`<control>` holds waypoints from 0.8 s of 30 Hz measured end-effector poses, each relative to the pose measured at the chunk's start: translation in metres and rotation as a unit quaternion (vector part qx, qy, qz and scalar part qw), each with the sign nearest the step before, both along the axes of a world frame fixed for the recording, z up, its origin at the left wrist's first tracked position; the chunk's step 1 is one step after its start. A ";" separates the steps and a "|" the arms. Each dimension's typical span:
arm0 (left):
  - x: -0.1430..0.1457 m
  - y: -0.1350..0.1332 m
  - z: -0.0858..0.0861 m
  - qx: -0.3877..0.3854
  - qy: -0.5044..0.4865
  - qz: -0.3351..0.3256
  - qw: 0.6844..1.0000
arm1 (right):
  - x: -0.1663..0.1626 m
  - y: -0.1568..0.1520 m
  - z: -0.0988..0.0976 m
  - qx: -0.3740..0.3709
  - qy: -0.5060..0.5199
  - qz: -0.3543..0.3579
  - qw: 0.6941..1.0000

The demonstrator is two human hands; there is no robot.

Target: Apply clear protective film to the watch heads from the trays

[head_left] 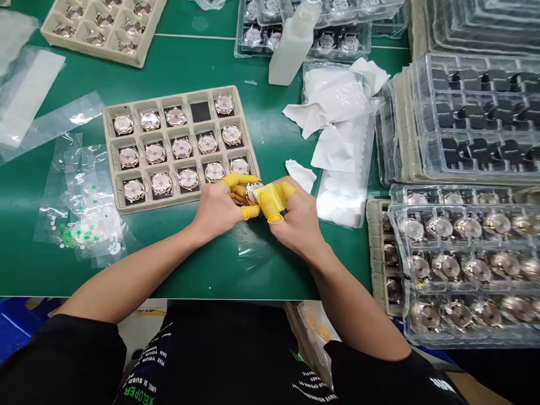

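Observation:
Yellow finger cots cover fingertips on both of my hands. My left hand [219,205] is closed around a watch head [250,193] with a rose-gold case, holding it just off the tray's near right corner. Pinched in my right hand [299,216] is a pale, yellowish wipe [276,197], pressed to or close over the watch; the fingers partly hide the contact. Beside them lies a beige compartment tray [169,205] of similar watch heads on black pads. In its back row, one compartment shows only a black pad [199,111].
White wipes [333,149] and a white bottle [291,48] are right of the tray. Stacked clear trays [426,140] and watch-filled trays [459,273] line the right side. Plastic bags with green and white dots [84,225] lie left. Another watch tray [95,50] stands at the back.

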State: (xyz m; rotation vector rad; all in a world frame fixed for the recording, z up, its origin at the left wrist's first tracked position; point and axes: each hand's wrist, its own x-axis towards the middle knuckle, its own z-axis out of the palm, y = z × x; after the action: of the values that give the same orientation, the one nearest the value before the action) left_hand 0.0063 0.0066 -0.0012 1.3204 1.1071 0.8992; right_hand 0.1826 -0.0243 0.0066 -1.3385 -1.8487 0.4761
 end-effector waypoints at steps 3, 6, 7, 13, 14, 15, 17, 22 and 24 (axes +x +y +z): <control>0.000 -0.001 0.000 -0.011 -0.025 0.001 1.000 | -0.002 0.000 0.000 0.024 0.003 -0.011 1.000; 0.000 -0.002 0.000 -0.013 -0.029 -0.003 0.999 | -0.002 -0.002 -0.002 0.012 -0.002 -0.039 0.999; 0.000 -0.002 0.000 -0.012 -0.028 -0.005 1.000 | -0.002 -0.002 -0.003 0.001 0.003 -0.047 0.999; 0.000 0.003 -0.002 -0.020 -0.050 0.002 0.999 | 0.009 0.007 -0.001 -0.102 0.130 -0.060 0.984; 0.000 0.004 -0.002 -0.020 -0.053 0.002 0.998 | 0.014 0.010 0.000 -0.077 0.113 -0.073 0.988; 0.000 0.005 -0.002 -0.019 -0.054 0.002 0.998 | 0.018 0.013 0.001 -0.041 0.086 -0.081 0.992; 0.000 0.005 -0.002 -0.018 -0.053 0.004 0.998 | 0.026 0.017 0.002 0.023 0.033 -0.074 0.996; 0.001 0.005 0.001 -0.034 -0.053 0.013 0.998 | 0.030 0.017 0.000 0.106 -0.021 0.001 0.994; 0.001 0.005 0.001 -0.038 -0.053 0.018 0.998 | 0.031 0.014 0.000 0.104 -0.030 0.010 0.994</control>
State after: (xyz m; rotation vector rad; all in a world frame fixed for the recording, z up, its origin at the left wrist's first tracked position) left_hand 0.0075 0.0115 -0.0005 1.1800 1.0754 0.9349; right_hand 0.2140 -0.0098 0.0068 -1.2059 -1.9043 0.2480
